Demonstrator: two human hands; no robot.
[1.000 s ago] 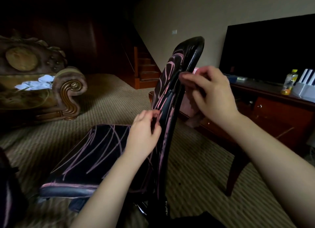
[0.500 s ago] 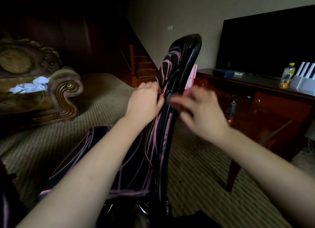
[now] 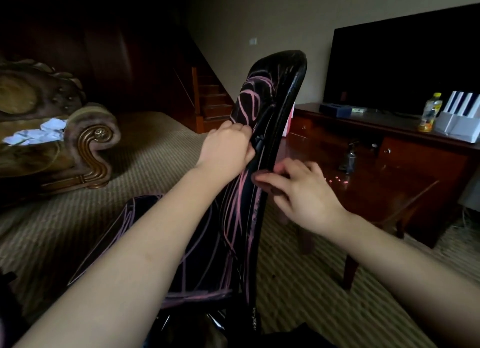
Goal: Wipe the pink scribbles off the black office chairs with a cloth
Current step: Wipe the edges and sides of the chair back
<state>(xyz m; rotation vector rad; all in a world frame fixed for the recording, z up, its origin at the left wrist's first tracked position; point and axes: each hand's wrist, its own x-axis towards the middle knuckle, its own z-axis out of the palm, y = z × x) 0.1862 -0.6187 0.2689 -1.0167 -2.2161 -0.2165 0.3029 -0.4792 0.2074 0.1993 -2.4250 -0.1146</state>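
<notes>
Backrest [image 3: 259,106]: long axis 6 to 12 o'clock. My left grip [image 3: 226,147] clamps its edge. My right grip [image 3: 306,191] pinches the rim, at 4 o'clock from the left.

Left hand [image 3: 226,146]: fingers curl against the front of the backrest [image 3: 262,100]; whatever lies under them is hidden by the hand itself. Right hand [image 3: 304,191]: fingertips partly behind the backrest's rear edge, grip cannot be told. Left forearm [image 3: 155,243] covers the middle of the seat [image 3: 124,233]. Under the seat, all lost in shadow. TV [image 3: 402,67] cut off by the right edge, sofa [image 3: 39,139] by the left. Bottle [image 3: 430,112] label too small to read.
</notes>
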